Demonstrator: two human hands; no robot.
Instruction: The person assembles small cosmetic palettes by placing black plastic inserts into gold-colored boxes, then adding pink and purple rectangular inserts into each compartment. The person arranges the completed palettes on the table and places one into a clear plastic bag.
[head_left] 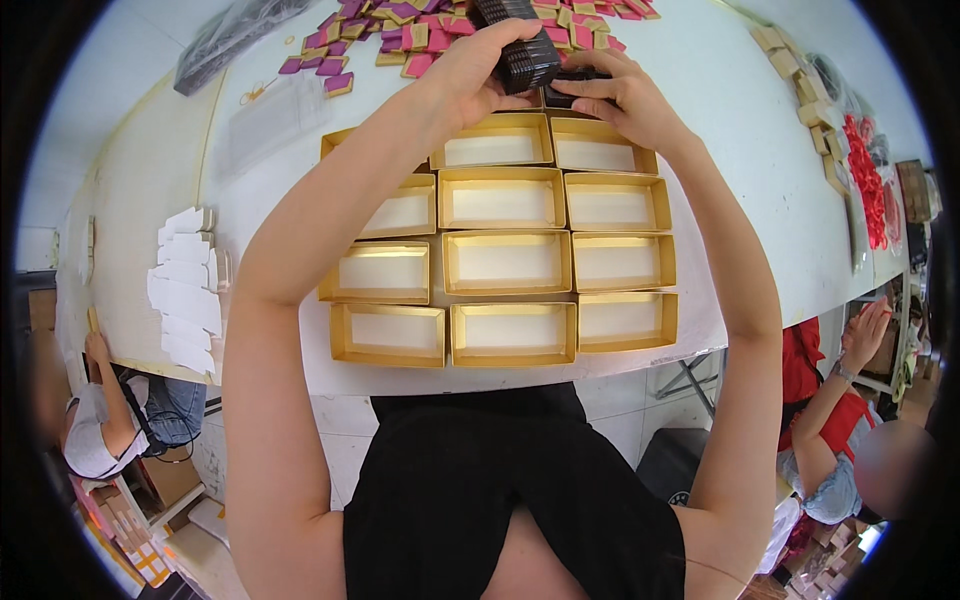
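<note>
At the far end of the gold boxes, my left hand (pixel 470 72) is closed round a stack of nested black plastic trays (pixel 528 62) with ridged edges, held tilted. Just right of it, my right hand (pixel 635 103) pinches a single black tray (pixel 572 92), low over the farthest row; whether it sits inside a box cannot be made out. Below both hands, open gold-rimmed boxes with white bottoms stand in rows, among them a middle box (pixel 503 232) and a front box (pixel 513 361). My left forearm covers part of the left column.
Small pink, purple and gold boxes (pixel 440 40) are heaped at the back. White folded card pieces (pixel 185 290) lie at left, near a clear plastic sheet (pixel 275 125). Red ribbons (pixel 866 185) and kraft boxes (pixel 815 110) line the right edge. A person works on either side.
</note>
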